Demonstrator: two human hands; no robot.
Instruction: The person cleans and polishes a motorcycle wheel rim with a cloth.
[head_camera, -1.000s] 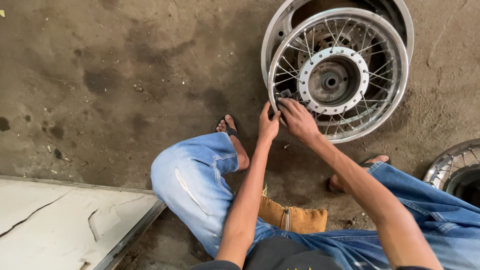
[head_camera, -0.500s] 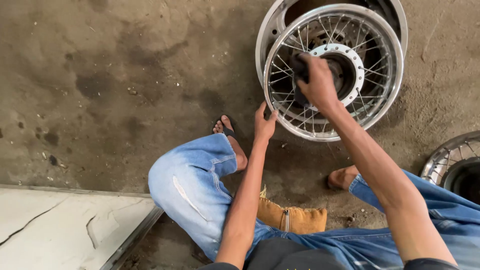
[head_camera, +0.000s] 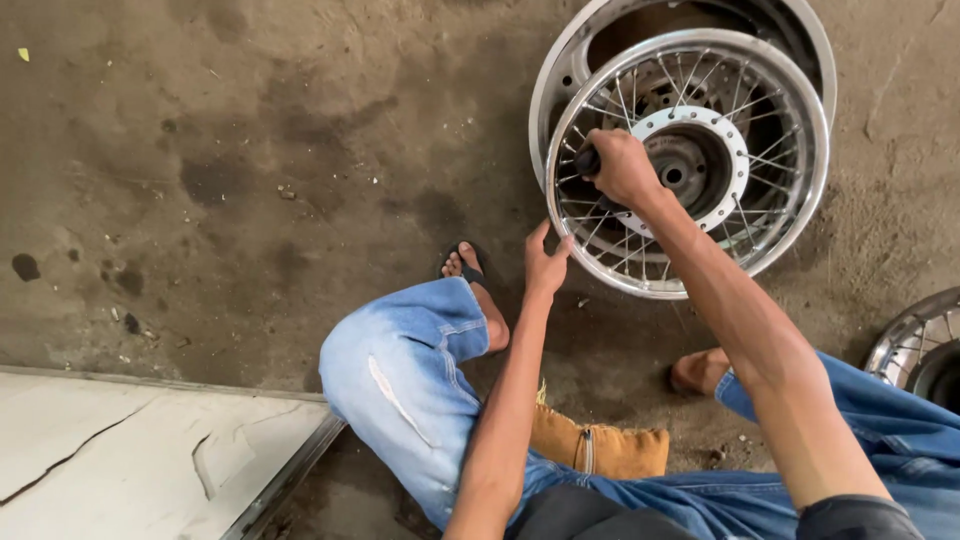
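The right hand (head_camera: 622, 166) is gripping a small dark tool (head_camera: 586, 160) tight over the spoked wheel (head_camera: 690, 160). The left hand (head_camera: 545, 262) – fingers open – is steadying its rim. The tool might slip off the thin spokes – the wheel is only lying loose on the floor (head_camera: 250, 180).

Faded blue jeans (head_camera: 410, 370), black flip-flop (head_camera: 470, 268) — bare arms, no sleeves.

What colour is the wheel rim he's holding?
Shiny silver metal; the spoked wheel rim shows best in the head view.

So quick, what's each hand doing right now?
Left hand: open, fingertips on the rim of the spoked wheel.
Right hand: closed around a dark tool, held at the spokes.
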